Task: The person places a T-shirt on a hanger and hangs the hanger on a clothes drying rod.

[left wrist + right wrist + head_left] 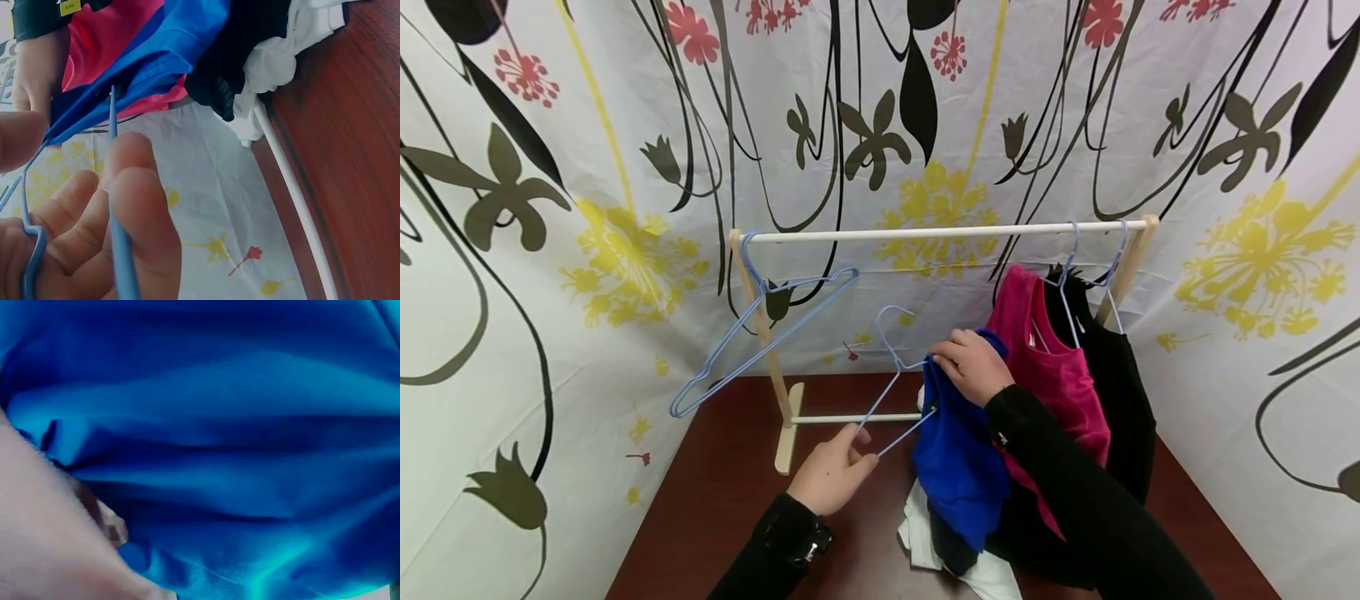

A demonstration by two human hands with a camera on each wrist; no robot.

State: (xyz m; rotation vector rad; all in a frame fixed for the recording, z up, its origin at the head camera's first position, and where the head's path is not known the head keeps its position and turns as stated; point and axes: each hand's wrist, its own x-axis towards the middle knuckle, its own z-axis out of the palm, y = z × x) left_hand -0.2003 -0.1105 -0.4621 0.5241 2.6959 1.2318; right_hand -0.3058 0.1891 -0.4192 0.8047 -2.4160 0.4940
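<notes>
My left hand [831, 475] pinches a light blue wire hanger [878, 401] by its left end, below the rail. In the left wrist view the hanger wire [122, 256] passes between thumb and fingers. The hanger's right end runs into a blue top [962, 467], whose upper edge my right hand [973, 367] grips with fingers bent over the cloth. The hanger's hook points up, off the rail. Blue fabric [219, 456] fills most of the right wrist view, beside part of the right hand [56, 531].
A clothes rack's white rail [887, 234] spans the back. Light blue hangers [764, 288] hang at its left end; a pink top [1075, 392] and black top [1135, 400] hang at the right. White cloth [916, 525] and dark cloth [951, 542] lie on the brown table [707, 492].
</notes>
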